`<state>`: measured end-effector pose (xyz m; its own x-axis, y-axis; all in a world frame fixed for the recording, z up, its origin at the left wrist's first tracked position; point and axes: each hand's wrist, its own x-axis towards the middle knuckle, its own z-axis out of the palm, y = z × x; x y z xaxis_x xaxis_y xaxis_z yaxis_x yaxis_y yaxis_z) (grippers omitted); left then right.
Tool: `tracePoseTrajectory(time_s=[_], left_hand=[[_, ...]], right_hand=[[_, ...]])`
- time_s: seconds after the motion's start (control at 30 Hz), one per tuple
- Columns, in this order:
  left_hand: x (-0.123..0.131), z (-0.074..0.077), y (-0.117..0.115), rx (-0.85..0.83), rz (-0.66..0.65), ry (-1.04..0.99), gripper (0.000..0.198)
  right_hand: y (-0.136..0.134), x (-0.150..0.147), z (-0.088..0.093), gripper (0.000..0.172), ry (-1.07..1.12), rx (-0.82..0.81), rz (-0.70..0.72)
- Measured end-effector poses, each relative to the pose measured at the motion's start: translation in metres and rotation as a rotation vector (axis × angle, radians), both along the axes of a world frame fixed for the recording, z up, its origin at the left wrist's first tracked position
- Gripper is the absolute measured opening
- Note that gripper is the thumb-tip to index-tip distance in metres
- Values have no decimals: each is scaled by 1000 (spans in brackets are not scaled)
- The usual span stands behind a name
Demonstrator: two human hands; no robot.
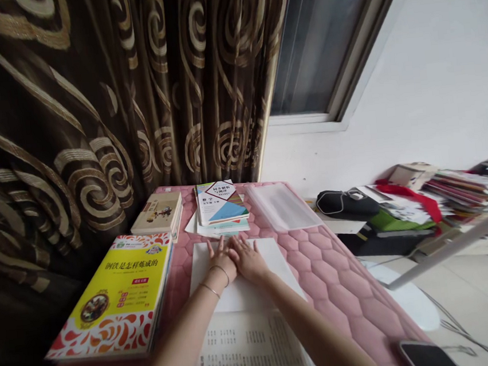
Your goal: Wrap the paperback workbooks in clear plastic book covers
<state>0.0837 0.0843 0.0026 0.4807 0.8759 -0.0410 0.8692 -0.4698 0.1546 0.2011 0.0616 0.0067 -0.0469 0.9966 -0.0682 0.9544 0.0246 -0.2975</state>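
A brown curtain (161, 87) with pale scrolls hung behind the work area, beside a window (321, 43) in a white wall (443, 60). Surface: pink quilted cover (335, 278). The blank white upper page (246, 295) lay mid-surface, directly above a printed page (246, 344) nearer the person; whether the two were joined could not be told. Left hand (221, 265), two thin bands at the wrist, and right hand (249, 260) both rested palm down on the blank page, opened out with fingers extended, inner edges touching or overlapping; neither gripped anything visible. Left of the pages: yellow book (123, 275), with a beige book (157, 213) behind it. Beyond the hands: blue-and-white book (220, 203) atop other papers; to its right, a translucent sleeve (283, 208). Near right corner: dark-faced device (427, 356), partly cut off.
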Motion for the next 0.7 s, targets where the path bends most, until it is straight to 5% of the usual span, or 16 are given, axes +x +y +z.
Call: tracePoseTrajectory(time_s=[0.1,0.43,0.7], left_hand=[[2,-3,1,-5,58,-14,60],[-49,11,-5,-50,391,56,73],[-63,10,-39,-4,440,82,65]], right_hand=[[-1,-2,-4,64,21,-47,2],[-17,76,-11,65,-190,-46,-289],[-10,47,6,61,-233,41,-338]])
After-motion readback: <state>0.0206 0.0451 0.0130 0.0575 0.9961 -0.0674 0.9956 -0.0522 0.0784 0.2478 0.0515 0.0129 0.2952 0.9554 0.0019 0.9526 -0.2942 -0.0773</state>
